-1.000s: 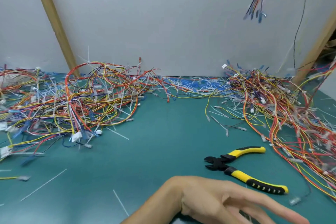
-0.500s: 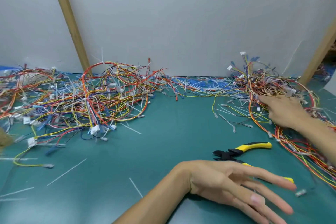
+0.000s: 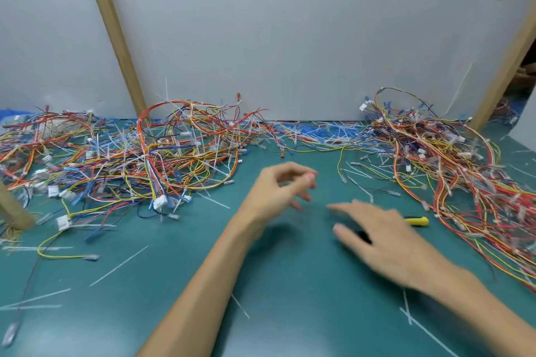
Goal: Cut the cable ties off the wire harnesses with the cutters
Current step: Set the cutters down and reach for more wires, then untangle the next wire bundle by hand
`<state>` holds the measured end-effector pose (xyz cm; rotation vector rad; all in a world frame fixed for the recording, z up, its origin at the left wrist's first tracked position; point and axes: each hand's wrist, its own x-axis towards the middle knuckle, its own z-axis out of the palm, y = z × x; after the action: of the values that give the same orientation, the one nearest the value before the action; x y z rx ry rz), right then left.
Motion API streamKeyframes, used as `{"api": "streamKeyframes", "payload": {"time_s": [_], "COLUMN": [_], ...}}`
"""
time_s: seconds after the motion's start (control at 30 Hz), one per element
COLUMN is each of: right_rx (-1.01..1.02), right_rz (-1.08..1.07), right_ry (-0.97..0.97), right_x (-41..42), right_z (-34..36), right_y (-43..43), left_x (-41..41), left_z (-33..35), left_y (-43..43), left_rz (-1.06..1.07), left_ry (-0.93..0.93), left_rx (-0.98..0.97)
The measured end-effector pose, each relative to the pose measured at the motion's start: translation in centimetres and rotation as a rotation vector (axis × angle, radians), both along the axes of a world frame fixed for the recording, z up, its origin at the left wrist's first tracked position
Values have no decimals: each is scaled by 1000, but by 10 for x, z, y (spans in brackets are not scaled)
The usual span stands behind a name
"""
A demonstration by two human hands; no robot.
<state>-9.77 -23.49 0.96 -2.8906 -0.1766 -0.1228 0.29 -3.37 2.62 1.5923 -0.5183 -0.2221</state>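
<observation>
Yellow-handled cutters ungripped under spread right hand; left hand loosely curled, empty; cut ties scattered, likely many tied harnesses left.

Desk: flat teal green, no pattern.
Left harness pile, toward the desk's left edge: mostly red, orange and yellow wire, with some blue, white and black mixed in.
Right harness pile, by the right edge: redder overall, yellow and orange strands, a few dark wires on top.
Connectors: white.
Cut ties scattered over the desk: translucent white.
Band of scraps along the back edge: blue and white.
Loose wire near the front-left corner: yellow.
Cutters: yellow handle, black where the head end shows.
Back panel: plain light grey.
Battens: tan wood.
</observation>
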Motion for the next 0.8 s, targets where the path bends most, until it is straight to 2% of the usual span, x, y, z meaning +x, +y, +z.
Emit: {"api": "streamKeyframes", "payload": {"time_s": [0.07, 0.17, 0.27, 0.33, 0.4, 0.5, 0.67, 0.8], "right_rx": [-153, -177, -201, -206, -197, -183, -176, -160], "right_rz": [-8, -45, -42, -27, -14, -9, -33, -46], "right_ry": [62, 13, -24, -27, -29, -42, -50, -50], "right_x": [-6, -5, -2, 2, 8, 19, 24, 27], "right_z": [-12, -16, -21, -22, -21, -19, -23, -25], "right_y": [5, 9, 9, 9, 11, 14, 14, 12], "left_x": [8, 24, 49, 70, 90, 108, 114, 117], "left_z": [9, 25, 45, 59, 68, 70, 70, 94], "left_y": [15, 48, 86, 109, 123, 124, 109, 97], "left_rz": [316, 685, 842, 912, 893, 744, 548, 492], "left_ry": [-155, -453, -617, -598, -430, -200, 30, -23], "left_rx": [28, 256, 387, 449, 504, 684, 468, 419]}}
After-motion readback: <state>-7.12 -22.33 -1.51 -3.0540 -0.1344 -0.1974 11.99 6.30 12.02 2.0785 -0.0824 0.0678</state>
